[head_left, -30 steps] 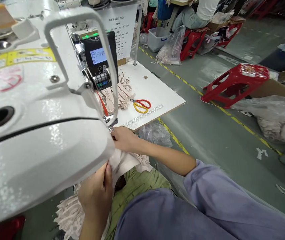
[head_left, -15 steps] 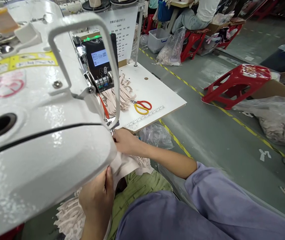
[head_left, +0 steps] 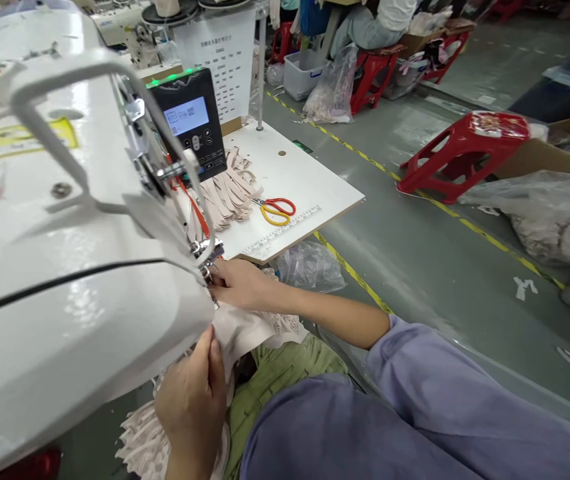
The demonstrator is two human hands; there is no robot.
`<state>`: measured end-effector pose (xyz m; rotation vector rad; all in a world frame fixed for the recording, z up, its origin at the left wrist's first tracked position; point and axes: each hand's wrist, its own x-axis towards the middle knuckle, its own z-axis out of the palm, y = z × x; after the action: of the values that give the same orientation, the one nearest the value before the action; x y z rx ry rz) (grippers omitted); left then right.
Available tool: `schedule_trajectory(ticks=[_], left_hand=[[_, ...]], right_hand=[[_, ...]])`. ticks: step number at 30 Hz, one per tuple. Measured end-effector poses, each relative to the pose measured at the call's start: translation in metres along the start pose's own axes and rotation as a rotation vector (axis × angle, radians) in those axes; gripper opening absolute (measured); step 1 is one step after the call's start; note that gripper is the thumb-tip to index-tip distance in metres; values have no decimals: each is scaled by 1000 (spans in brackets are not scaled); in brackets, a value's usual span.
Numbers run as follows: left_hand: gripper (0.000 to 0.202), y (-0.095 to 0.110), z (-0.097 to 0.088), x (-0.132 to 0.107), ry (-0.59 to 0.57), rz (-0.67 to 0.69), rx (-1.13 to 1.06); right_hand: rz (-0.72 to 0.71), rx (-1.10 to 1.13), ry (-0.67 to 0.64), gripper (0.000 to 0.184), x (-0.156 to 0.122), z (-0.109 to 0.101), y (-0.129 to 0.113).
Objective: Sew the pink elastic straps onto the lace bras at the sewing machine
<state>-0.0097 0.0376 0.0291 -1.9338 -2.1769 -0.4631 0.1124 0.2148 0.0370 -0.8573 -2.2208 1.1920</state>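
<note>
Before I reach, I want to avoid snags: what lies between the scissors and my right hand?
The head view shows a ruler scale and the edge of the white tabletop between the scissors and right hand.

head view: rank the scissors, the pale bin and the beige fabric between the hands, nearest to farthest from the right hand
1. Beige fabric: right below the right hand in the picture.
2. Scissors: on the white tabletop, beyond the hand.
3. Pale bin: on the floor, well past the tabletop.
</note>
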Motion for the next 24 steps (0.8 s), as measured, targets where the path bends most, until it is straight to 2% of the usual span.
schedule_trajectory(ticks=[4,12,17,24], left_hand=[[29,-3,-3,-2,17,-22,47],[25,-8,-5,-5,71,92,66],[22,-6,-5,-2,92,192,52],[18,0,-3,2,111,243,-1]], right_hand=[[-40,-2,42,12,-1,4,5],[-41,19,65,10,-2,7,7],[-58,50,75,10,-6,3,6],[-45,81,63,14,-7,-1,8]])
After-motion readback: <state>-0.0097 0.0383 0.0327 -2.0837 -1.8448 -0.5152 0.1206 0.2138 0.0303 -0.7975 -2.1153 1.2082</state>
